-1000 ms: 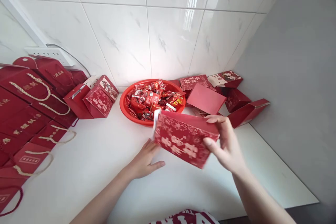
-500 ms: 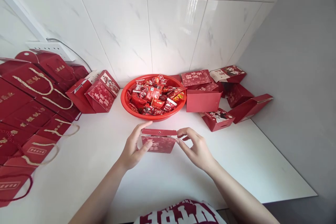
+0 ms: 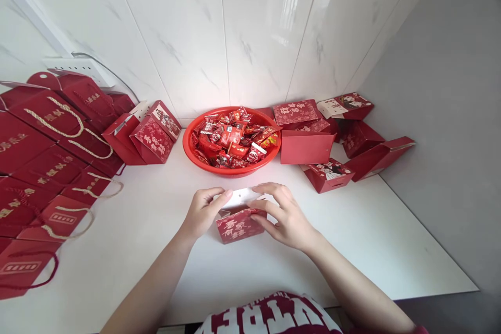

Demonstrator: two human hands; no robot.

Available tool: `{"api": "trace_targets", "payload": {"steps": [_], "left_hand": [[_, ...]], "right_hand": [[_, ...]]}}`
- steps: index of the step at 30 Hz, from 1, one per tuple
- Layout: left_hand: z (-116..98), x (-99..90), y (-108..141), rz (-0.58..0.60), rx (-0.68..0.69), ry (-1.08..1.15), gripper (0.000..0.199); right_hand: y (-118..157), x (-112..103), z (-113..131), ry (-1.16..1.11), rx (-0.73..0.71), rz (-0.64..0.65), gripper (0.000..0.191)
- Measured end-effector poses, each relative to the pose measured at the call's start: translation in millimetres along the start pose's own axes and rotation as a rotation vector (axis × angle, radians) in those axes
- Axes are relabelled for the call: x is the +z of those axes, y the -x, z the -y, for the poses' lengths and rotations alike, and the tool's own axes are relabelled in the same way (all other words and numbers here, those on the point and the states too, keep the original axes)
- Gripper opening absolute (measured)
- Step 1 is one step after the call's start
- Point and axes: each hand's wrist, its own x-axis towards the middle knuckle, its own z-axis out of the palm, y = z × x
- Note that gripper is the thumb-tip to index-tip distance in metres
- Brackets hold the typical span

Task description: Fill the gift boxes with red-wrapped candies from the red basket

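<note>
A small red gift box (image 3: 240,226) with pale lettering stands on the white table in front of me. Its top flap is raised, showing a white inner side with a small hole. My left hand (image 3: 201,212) pinches the flap's left end between thumb and fingers. At the right, my right hand (image 3: 285,216) grips the box, with fingers over the flap and the top edge and the thumb on the front. The inside of the box is mostly hidden. Just behind it sits a red plastic basket (image 3: 230,171) full of red-wrapped sweets (image 3: 231,135).
Red gift bags (image 3: 43,167) with rope handles are stacked at the left. Two gift boxes (image 3: 154,135) stand left of the basket. Several more boxes (image 3: 307,147) crowd the right back. A tiled wall (image 3: 172,36) and a grey panel (image 3: 438,115) bound the table (image 3: 352,240).
The box's flap has swung up and back, so its white inner side now shows. My left hand has moved onto the flap, and my right hand has come in over the box.
</note>
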Motion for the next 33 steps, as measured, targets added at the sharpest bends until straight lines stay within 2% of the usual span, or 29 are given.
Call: {"api": "trace_targets", "payload": {"steps": [2,4,7,11,13,16,18,20,24,29,33], "left_hand": [[2.9,5.0,-2.3,0.022,-0.039,0.103,0.043],[4.4,8.7,-3.0,-0.005,-0.009,0.139,0.034],[5.1,8.8,-1.6,-0.065,0.139,0.076,0.02],[7.6,-2.6,0.6,-0.111,0.36,-0.177,0.015],[10.0,-11.3,0.5,-0.073,0.489,-0.282,0.014],[12.0,-22.6,-0.9,0.076,0.616,-0.344,0.023],[10.9,-26.1,-1.7,0.158,0.622,-0.362,0.025],[8.5,-25.8,-1.9,0.193,0.623,-0.355,0.017],[4.1,-19.1,-1.6,0.193,0.626,-0.304,0.024],[5.1,-12.8,-3.7,0.218,0.626,-0.271,0.021],[6.7,-11.4,-5.5,0.235,0.577,-0.264,0.021]], "right_hand": [[0.1,2.2,-1.7,-0.017,-0.005,0.015,0.03],[0.3,3.7,-3.2,-0.048,-0.005,0.011,0.032],[1.4,6.2,-3.7,-0.096,0.017,-0.01,0.031],[3.1,9.0,-1.2,-0.121,0.051,-0.016,0.026],[3.8,9.8,0.4,-0.128,0.067,-0.019,0.025],[4.9,10.7,2.7,-0.144,0.091,-0.038,0.023],[5.5,11.2,3.8,-0.16,0.104,-0.055,0.024],[5.6,11.7,4.5,-0.176,0.116,-0.069,0.024],[2.9,12.3,5.2,-0.227,0.133,-0.065,0.021],[-4.5,11.8,8.0,-0.294,0.13,-0.006,0.011],[-7.2,10.0,10.8,-0.288,0.135,0.001,0.009]]}}
